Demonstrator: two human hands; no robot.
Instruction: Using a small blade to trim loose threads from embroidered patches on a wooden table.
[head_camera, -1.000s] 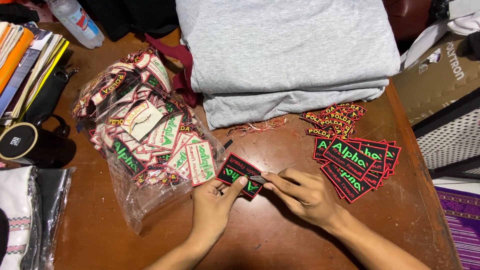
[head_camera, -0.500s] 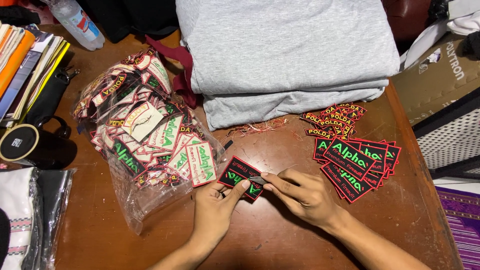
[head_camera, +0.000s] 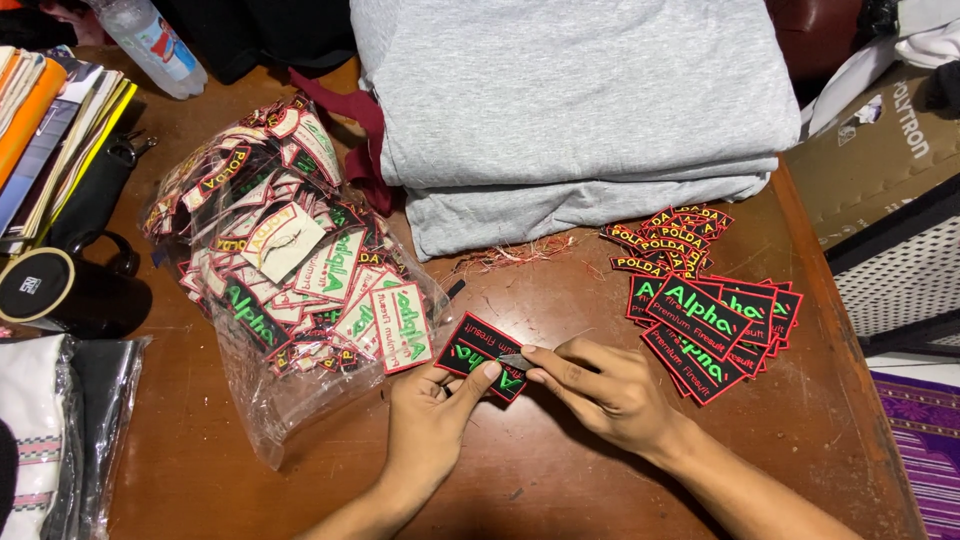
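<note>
Near the tabletop's (head_camera: 560, 480) front edge, the left hand (head_camera: 428, 425) pinches a black patch (head_camera: 482, 355) flat while the right hand (head_camera: 610, 392) pinches a small blade (head_camera: 516, 361) against it, apparently mid-trimming, with careful edge-following needed next; finished patches (head_camera: 712, 330) lie toward the right edge.

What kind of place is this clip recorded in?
Probably a small garment or patch-finishing workspace, perhaps home-based: a wooden table carries a clear bag of embroidered patches, a pile of trimmed patches and folded grey fabric.

Both hands (head_camera: 520, 400) on black embroidered patch (head_camera: 480, 352)
</note>
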